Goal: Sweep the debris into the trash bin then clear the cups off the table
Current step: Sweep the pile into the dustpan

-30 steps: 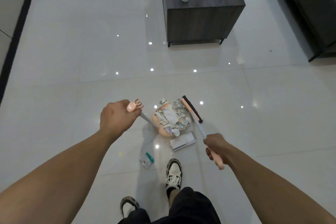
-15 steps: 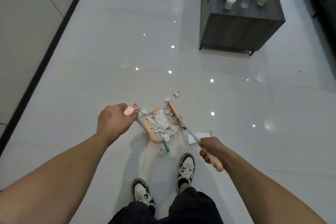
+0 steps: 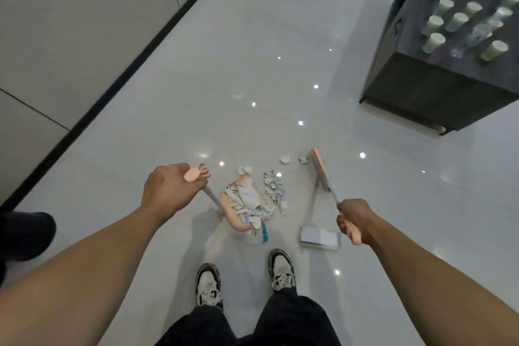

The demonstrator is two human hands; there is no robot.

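No readable text or labels.

Glossy white floor (image 3: pixel 224 64): paper scraps (image 3: pixel 274 191), dustpan (image 3: pixel 241 213), flat box (image 3: pixel 318 237); table (image 3: pixel 438 93): cups (image 3: pixel 434 42)

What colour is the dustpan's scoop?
Peach-pink; the dustpan shows best in the head view, half covered by paper scraps.

A pink dustpan (image 3: pixel 242 212) heaped with torn paper debris (image 3: pixel 249 201) sits tilted on the floor, more scraps (image 3: pixel 274 189) strewn just beside it up to the pink broom (image 3: pixel 320 168) head, while pale green cups (image 3: pixel 434 42) stand upright in rows on the dark table (image 3: pixel 421 84).
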